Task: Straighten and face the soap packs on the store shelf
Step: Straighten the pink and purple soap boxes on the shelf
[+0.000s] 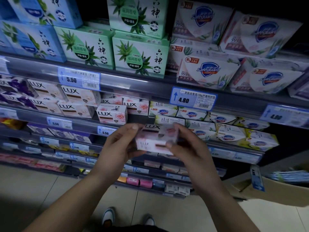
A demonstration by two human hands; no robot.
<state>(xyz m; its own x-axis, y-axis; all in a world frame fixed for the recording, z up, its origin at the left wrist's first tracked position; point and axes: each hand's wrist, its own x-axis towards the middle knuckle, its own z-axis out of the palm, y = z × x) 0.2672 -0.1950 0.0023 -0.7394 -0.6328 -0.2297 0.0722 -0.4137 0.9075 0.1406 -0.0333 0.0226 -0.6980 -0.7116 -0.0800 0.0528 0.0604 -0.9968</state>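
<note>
Before the shelf, both hands grip pink LUX pack (157, 139)

Blurred pink soap pack (157, 139); low shelf labels (78, 146) unreadable.

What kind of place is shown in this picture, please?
Most likely a shop's soap aisle: tiered shelves stocked with boxed soap, price tags on the shelf edges, and both hands holding a pink Lux pack.
</note>
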